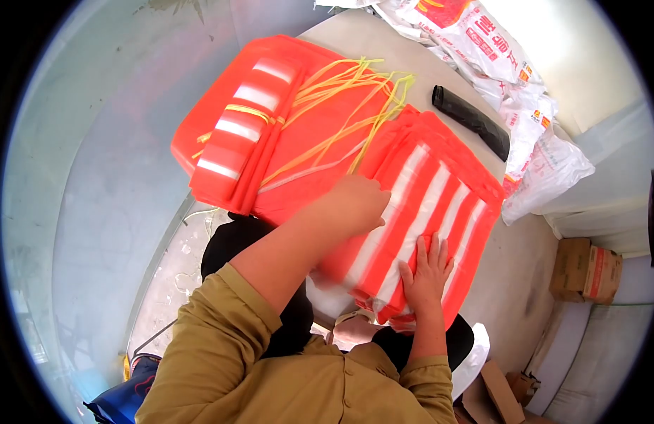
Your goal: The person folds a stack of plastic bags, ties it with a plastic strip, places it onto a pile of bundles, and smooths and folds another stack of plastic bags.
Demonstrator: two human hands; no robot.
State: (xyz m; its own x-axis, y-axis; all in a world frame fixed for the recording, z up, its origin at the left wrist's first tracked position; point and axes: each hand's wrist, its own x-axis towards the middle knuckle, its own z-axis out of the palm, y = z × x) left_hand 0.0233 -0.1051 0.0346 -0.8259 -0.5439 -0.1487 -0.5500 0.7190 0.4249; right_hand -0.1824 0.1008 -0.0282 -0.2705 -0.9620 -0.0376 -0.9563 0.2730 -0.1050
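A: Fingers, left hand (355, 203)?
B: Curled inward at the left side of the striped orange stack (447, 212); whether they gripped anything could not be told.
A: Fingers, right hand (426, 272)?
B: Spread apart and laid flat, palm down, on the stack's near right part; nothing was grasped.
A: The stack, its look and place?
B: Thin orange-red sheets, several layers, white stripes running lengthwise. It sat at a slant in front of the person, its near end above dark-clad knees; the lower left corner was blurred.
A: Adjoining items?
B: One rolled striped bundle (221, 152), bound with a yellow tie (248, 109), on the left; loose yellow strips (320, 92) fanned between bundle and stack, over a plain orange layer (341, 116).
A: Edges and room?
B: A pale band of counter (401, 46) showed beyond the orange layers. A black roll (472, 124) lay near the stack's far corner, with printed white sacks (482, 53) just beyond.
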